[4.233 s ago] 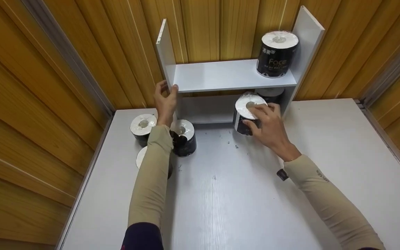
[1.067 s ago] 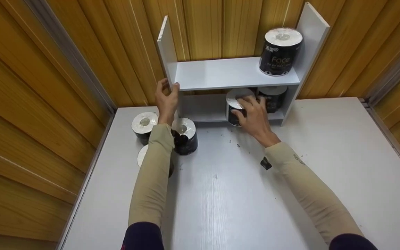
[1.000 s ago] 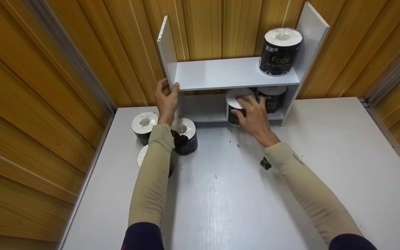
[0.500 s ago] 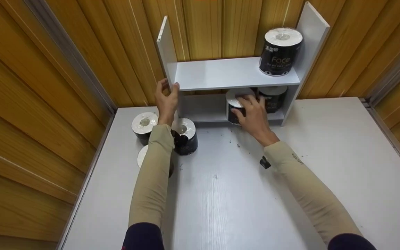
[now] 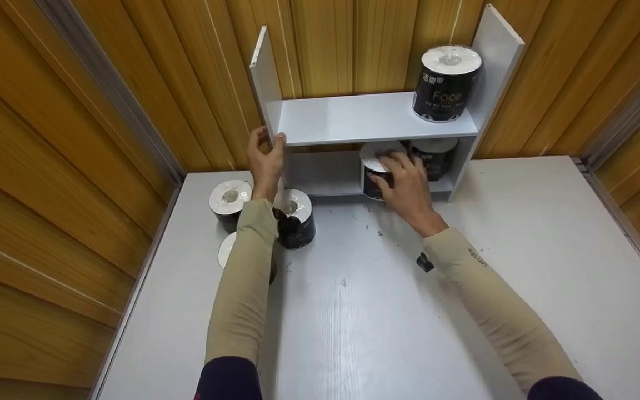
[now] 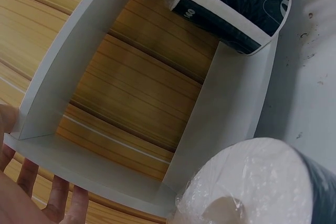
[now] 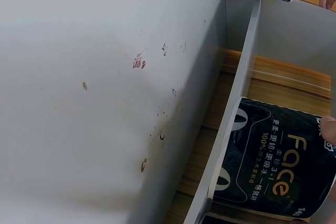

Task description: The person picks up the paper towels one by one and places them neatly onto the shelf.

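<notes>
In the head view the right hand grips a black-and-white paper roll on the shelf unit's lower board, its fingers over the white top. The right wrist view shows that roll on its board, label reading "Face", with fingertips at its upper end. The left hand holds the left side panel of the white shelf unit, thumb in front and fingers behind; the left wrist view shows those fingers around the panel's edge. A second roll stands right of the gripped one.
One roll stands on the upper board by the right panel. Left on the white table are rolls, another partly hidden under the left forearm. Wood-patterned walls rise behind and at both sides.
Since the earliest frame, the right hand and its roll have moved left and back, from in front of the unit onto the lower board. The left hand has kept its hold on the panel.
</notes>
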The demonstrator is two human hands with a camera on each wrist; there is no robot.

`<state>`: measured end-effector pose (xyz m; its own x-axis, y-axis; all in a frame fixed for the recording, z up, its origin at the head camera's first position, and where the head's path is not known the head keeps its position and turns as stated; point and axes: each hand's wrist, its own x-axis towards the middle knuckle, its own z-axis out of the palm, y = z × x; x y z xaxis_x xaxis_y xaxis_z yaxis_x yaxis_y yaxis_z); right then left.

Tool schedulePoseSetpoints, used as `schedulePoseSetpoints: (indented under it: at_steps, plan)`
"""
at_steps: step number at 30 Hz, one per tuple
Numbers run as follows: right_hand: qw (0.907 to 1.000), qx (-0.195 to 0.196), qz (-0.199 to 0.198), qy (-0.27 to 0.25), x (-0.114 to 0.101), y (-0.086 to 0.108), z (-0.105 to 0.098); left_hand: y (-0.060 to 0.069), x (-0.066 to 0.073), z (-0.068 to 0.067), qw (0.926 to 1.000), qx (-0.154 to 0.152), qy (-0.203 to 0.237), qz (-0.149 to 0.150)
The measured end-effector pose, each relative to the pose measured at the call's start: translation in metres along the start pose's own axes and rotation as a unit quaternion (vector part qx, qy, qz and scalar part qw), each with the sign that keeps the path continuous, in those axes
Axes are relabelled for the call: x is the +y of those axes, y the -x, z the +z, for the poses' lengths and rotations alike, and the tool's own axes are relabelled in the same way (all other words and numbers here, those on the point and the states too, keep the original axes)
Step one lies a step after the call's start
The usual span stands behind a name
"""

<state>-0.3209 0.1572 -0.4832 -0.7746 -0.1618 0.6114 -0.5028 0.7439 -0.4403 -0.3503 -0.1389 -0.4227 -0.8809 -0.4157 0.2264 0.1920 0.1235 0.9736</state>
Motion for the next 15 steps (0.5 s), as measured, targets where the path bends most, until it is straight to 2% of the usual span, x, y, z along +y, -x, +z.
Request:
schedulePoseSetpoints:
  at_steps: [8, 15]
  plan:
    - [0.9999, 0.008, -0.010, 0.011, -0.003, 0.005, -0.003, 0.000, -0.001, 0.000, 1.0000, 0.001, 0.002, -0.003]
    - [0.9990, 0.021, -0.032, 0.022, -0.005, 0.011, -0.005, -0.001, 0.000, -0.001, 0.9999, -0.001, -0.013, -0.009]
